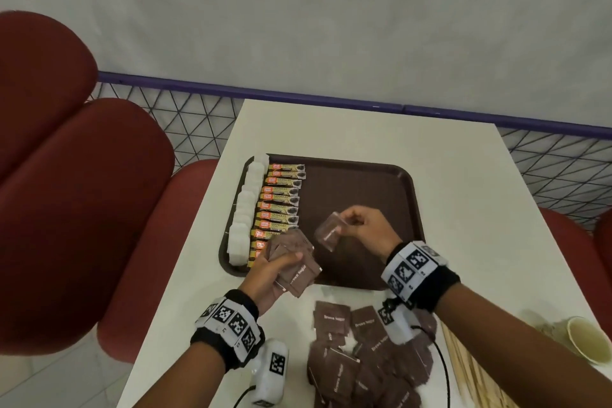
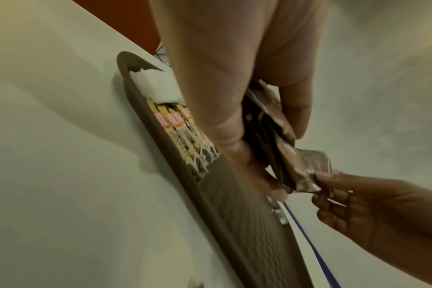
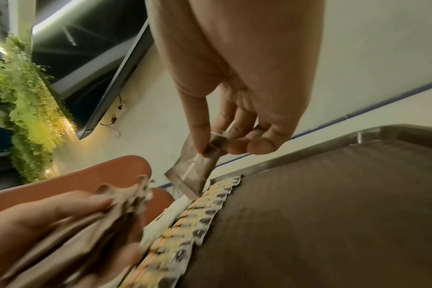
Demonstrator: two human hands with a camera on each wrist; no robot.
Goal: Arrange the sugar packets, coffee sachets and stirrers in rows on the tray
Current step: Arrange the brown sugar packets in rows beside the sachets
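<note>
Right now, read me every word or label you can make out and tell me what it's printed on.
"Brown Sugar": on the brown packets the left hand grips, and on the loose brown packets on the table.
"GRANULES": on the coffee sachets in the tray; their brand logo is too small.
Wristband markers: patterns, no words.
</note>
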